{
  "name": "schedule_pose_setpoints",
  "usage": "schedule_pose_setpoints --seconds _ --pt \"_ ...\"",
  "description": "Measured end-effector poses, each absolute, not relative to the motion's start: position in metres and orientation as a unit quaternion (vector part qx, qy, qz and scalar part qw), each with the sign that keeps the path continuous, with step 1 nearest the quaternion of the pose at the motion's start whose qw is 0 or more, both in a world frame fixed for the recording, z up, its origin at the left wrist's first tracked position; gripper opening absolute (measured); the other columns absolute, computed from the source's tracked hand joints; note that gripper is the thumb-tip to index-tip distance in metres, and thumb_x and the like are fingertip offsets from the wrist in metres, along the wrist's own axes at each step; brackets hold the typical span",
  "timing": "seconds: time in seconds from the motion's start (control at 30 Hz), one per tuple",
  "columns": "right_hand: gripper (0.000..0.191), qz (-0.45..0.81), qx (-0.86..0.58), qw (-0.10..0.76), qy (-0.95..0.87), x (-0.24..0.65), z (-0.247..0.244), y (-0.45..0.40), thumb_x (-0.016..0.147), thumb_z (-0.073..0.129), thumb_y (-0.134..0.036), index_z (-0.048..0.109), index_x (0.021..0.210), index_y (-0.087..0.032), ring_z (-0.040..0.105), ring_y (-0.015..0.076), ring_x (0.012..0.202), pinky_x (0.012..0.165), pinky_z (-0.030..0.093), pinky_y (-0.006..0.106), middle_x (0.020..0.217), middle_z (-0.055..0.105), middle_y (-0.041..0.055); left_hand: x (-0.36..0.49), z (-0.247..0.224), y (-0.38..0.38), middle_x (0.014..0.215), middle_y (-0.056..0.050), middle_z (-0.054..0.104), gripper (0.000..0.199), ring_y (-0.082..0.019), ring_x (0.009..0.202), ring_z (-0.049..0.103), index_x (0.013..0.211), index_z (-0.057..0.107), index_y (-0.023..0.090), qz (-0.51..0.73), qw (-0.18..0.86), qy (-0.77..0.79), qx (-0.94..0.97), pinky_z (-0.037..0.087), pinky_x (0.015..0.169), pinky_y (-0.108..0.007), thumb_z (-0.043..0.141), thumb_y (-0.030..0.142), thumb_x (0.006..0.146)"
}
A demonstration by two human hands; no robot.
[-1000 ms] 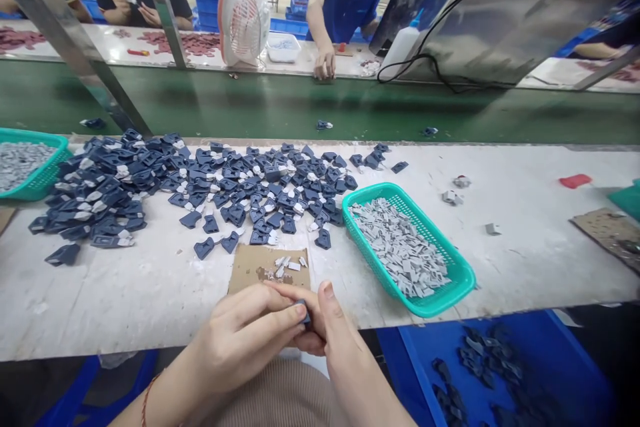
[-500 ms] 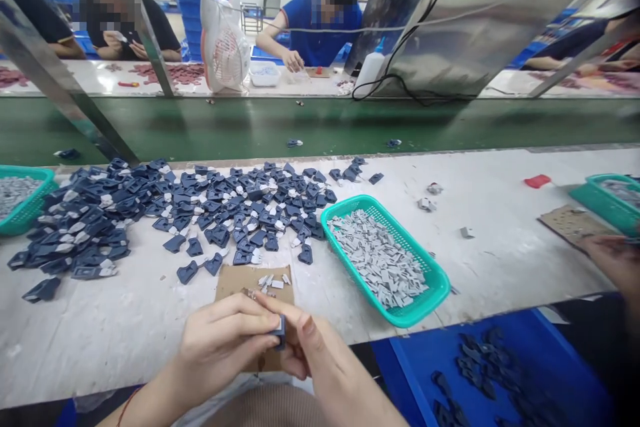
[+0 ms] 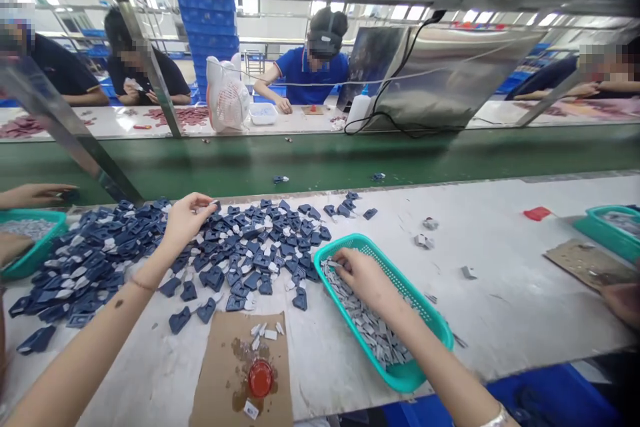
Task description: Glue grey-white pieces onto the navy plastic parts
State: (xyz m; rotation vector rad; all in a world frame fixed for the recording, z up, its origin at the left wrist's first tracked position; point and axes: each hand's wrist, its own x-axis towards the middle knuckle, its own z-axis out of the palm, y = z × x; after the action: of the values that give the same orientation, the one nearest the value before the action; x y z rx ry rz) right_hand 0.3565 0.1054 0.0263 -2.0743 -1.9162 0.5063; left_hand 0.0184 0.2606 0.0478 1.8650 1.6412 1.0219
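Observation:
My left hand (image 3: 187, 217) is stretched over the far edge of the pile of dark blue plastic parts (image 3: 250, 240), its thumb and fingertips pinched on a blue part (image 3: 215, 205). Inside the green basket (image 3: 430, 310), my right hand (image 3: 357, 273) reaches into the small grey pieces (image 3: 370, 323) with bent fingers; its fingertips are partly hidden among them, and what they hold is unclear. Between my arms lies a stained cardboard sheet (image 3: 215, 373) with a round red container (image 3: 261, 378) and several small grey pieces on it.
At the left edge, another person's hands (image 3: 37, 195) are around a second green basket (image 3: 50, 240). A third basket (image 3: 600, 233), a cardboard piece and a co-worker's hand are at right. Beyond the green belt (image 3: 320, 160), people sit at another table. A metal post slants at left.
My hands have separated: the left moved out to the blue pile, the right into the basket. The blue part between them has gone from there. The cardboard and red container are uncovered. The view tilted up.

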Motion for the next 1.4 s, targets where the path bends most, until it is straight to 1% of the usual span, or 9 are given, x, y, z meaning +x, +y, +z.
schedule_pose_setpoints --seconds 0.23,0.47,0.6,0.83,1.0,1.13,1.23,1.3,1.4 --pt "0.029 0.157 -0.703 0.106 -0.686 0.362 0.029 0.097 0.086 0.048 -0.005 0.068 0.106 -0.013 0.066 0.028 0.096 0.082 0.05 0.038 0.102 0.072 0.0156 0.015 0.028 0.363 0.117 -0.009 0.066 0.027 -0.022 0.101 0.066 0.117 0.064 0.015 0.213 0.19 0.66 0.695 0.057 0.087 -0.043 0.061 0.032 0.095" --pt "0.021 0.167 -0.728 0.106 -0.656 0.366 0.025 0.101 0.092 0.05 -0.021 0.069 0.095 -0.013 0.068 0.0338 0.095 0.079 0.054 0.043 0.099 0.072 0.0186 0.034 0.022 0.395 0.128 -0.011 0.061 0.034 -0.026 0.111 0.063 0.125 0.06 0.016 0.171 0.118 0.627 0.751 0.054 0.093 -0.048 0.062 0.031 0.095" --pt "0.02 0.17 -0.726 0.116 -0.656 0.364 0.02 0.105 0.09 0.05 -0.015 0.07 0.086 -0.016 0.068 0.0348 0.092 0.08 0.052 0.045 0.091 0.073 0.0162 0.081 0.019 0.405 0.13 -0.011 0.061 0.032 -0.026 0.113 0.062 0.124 0.061 0.017 0.172 0.128 0.548 0.808 0.053 0.095 -0.048 0.061 0.032 0.095" --pt "0.023 0.196 -0.723 0.173 -0.64 0.363 0.022 0.103 0.087 0.05 -0.014 0.073 0.09 -0.019 0.069 0.0308 0.086 0.076 0.053 0.042 0.091 0.074 0.0124 0.15 0.006 0.411 0.128 -0.011 0.061 0.033 -0.025 0.11 0.063 0.125 0.06 0.017 0.182 0.22 0.498 0.819 0.054 0.092 -0.047 0.062 0.031 0.095" --pt "0.024 0.239 -0.728 0.234 -0.598 0.367 0.026 0.094 0.09 0.053 -0.024 0.075 0.098 -0.019 0.069 0.0288 0.085 0.076 0.055 0.042 0.093 0.073 0.0116 0.146 0.01 0.402 0.125 -0.01 0.063 0.031 -0.024 0.106 0.064 0.122 0.061 0.016 0.235 0.323 0.529 0.749 0.056 0.09 -0.045 0.061 0.031 0.095" --pt "0.028 0.286 -0.721 0.289 -0.561 0.365 0.031 0.086 0.089 0.055 -0.031 0.077 0.1 -0.018 0.069 0.0291 0.091 0.08 0.056 0.043 0.098 0.074 0.0126 0.124 0.029 0.369 0.111 -0.009 0.068 0.026 -0.02 0.093 0.069 0.114 0.063 0.012 0.31 0.427 0.53 0.664 0.059 0.081 -0.039 0.063 0.03 0.094" --pt "0.025 0.328 -0.71 0.331 -0.528 0.363 0.035 0.083 0.088 0.058 -0.037 0.077 0.091 -0.019 0.07 0.0285 0.094 0.083 0.056 0.041 0.099 0.076 0.0111 0.101 0.048 0.323 0.101 -0.01 0.072 0.031 -0.019 0.085 0.072 0.109 0.062 0.01 0.363 0.498 0.5 0.609 0.059 0.077 -0.032 0.071 0.028 0.086" --pt "0.025 0.354 -0.707 0.355 -0.498 0.362 0.037 0.08 0.086 0.063 -0.04 0.075 0.089 -0.018 0.072 0.0282 0.09 0.082 0.057 0.041 0.094 0.078 0.0108 0.084 0.058 0.287 0.097 -0.009 0.073 0.044 -0.019 0.082 0.073 0.114 0.061 0.012 0.378 0.531 0.481 0.586 0.06 0.074 -0.03 0.077 0.03 0.078" --pt "0.029 0.375 -0.712 0.386 -0.452 0.357 0.041 0.072 0.083 0.068 -0.045 0.073 0.09 -0.017 0.073 0.0287 0.086 0.083 0.057 0.042 0.089 0.078 0.0113 0.058 0.066 0.232 0.102 -0.007 0.072 0.057 -0.018 0.074 0.073 0.118 0.064 0.017 0.384 0.574 0.471 0.549 0.06 0.068 -0.029 0.084 0.035 0.067"
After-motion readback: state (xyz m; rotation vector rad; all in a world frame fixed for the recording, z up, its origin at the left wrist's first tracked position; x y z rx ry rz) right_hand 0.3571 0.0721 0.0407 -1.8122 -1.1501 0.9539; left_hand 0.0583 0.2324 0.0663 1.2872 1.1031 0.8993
